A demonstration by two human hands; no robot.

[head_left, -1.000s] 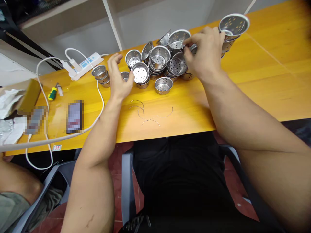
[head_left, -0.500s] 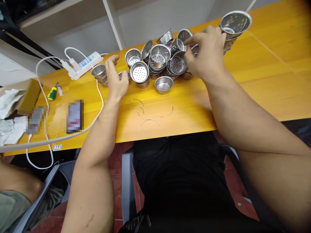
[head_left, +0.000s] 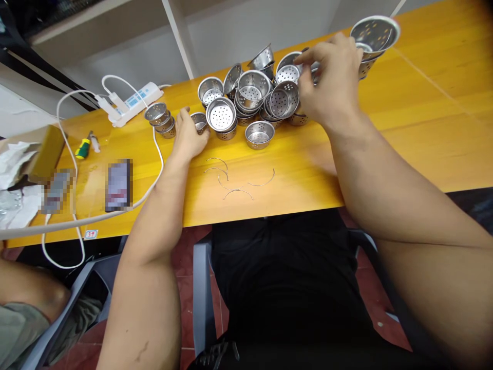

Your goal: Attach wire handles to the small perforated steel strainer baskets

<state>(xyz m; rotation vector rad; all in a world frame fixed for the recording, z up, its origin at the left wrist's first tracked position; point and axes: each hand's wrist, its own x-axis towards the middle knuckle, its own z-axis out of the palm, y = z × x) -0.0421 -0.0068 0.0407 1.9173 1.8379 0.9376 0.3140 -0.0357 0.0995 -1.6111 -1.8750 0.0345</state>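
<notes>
Perforated metal cups (head_left: 252, 91) are heaped at the back of the yellow table (head_left: 308, 180). My left hand (head_left: 191, 134) is at the heap's left end, thumb and fingers around the near side of a small cup (head_left: 199, 122). My right hand (head_left: 333, 74) is over the heap's right end, its thumb and forefinger apart beside a tilted cup (head_left: 288, 72); nothing shows between them. Stacked cups (head_left: 373, 38) stand just beyond that hand. Several thin curved wires (head_left: 239, 190) lie in front of the heap.
A white power strip (head_left: 134, 105) with cables is at the back left. Nearer are a phone (head_left: 118, 185), a green-yellow screwdriver (head_left: 82, 148) and a cardboard box (head_left: 46, 154). Another person's leg (head_left: 31, 282) shows at lower left.
My left hand has lowered onto the small cup. My right hand has shifted slightly right, away from the tilted cup, which now leans differently, its perforated base facing me.
</notes>
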